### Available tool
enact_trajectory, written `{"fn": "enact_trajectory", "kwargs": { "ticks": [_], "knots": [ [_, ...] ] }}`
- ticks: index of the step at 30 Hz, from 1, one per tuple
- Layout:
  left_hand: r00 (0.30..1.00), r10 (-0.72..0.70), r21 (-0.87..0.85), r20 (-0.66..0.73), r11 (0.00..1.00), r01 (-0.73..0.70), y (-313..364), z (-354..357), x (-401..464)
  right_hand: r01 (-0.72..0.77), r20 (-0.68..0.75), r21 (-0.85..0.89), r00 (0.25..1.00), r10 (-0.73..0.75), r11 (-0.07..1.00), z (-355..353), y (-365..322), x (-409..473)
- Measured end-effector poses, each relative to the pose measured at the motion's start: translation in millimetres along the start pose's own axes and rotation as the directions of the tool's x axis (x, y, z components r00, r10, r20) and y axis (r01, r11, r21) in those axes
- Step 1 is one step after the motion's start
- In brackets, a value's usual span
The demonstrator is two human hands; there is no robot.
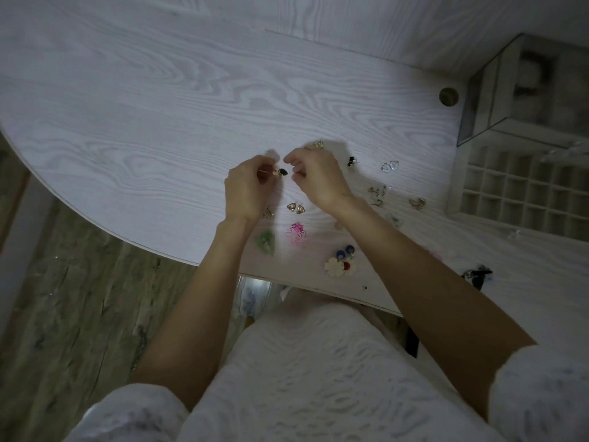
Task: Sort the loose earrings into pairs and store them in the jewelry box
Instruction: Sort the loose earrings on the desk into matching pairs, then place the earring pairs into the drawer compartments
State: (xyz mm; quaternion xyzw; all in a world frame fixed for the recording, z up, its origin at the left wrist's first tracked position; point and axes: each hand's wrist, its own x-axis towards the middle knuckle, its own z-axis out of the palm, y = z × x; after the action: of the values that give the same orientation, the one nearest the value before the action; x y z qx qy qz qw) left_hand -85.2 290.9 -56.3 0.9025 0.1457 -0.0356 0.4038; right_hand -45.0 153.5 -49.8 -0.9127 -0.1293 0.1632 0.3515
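Black and gold, the earring (281,171) I was working on sat in the gap between my two hands, held just above the white wood-grain table (153,100). My left hand (247,186) pinched it: thumb and curled fingers closed on its left end, with the dark stone projecting to the right past the fingertips. I judged its long axis to run roughly left to right, stone end pointing at my right hand (315,178). The view was too dim to show the post or hook.

My right hand hung just beside the stone, fingers loosely curled and pinched narrow toward each other; I could not tell whether they held anything small. The left hand was on the earring and the right close beside it, so I judged a transfer would be a short move to the left for the right fingertips.

The jewelry box (522,196) lay open well off to the right, its grid of small compartments facing up, nearer my right arm. Other earrings lay on the table near me: an amber triangular pair (295,208), a pink flower earring (297,235) and a green one (266,241). I judged the pairing step was not yet finished.
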Motion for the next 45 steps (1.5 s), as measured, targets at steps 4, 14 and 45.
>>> {"fn": "enact_trajectory", "kwargs": {
  "ticks": [4,14,45],
  "knots": [
    [0.997,0.082,0.042,0.01,0.996,-0.082,-1.5,-8.3,-10.7,0.006,-0.073,0.058,0.997,-0.002,0.998,-20.5,11.7,-27.3],
    [0.923,0.384,-0.012,-0.001,0.923,-0.384,61.3,17.6,-84.8,-0.176,-0.341,0.183,0.912,0.23,0.967,-77.5,50.9,-159.0],
    [0.835,0.306,0.31,0.457,0.826,-0.472,179.1,226.4,-177.9,-0.248,-0.241,0.025,0.939,0.247,0.968,-118.5,213.0,-266.3]
  ]
}}
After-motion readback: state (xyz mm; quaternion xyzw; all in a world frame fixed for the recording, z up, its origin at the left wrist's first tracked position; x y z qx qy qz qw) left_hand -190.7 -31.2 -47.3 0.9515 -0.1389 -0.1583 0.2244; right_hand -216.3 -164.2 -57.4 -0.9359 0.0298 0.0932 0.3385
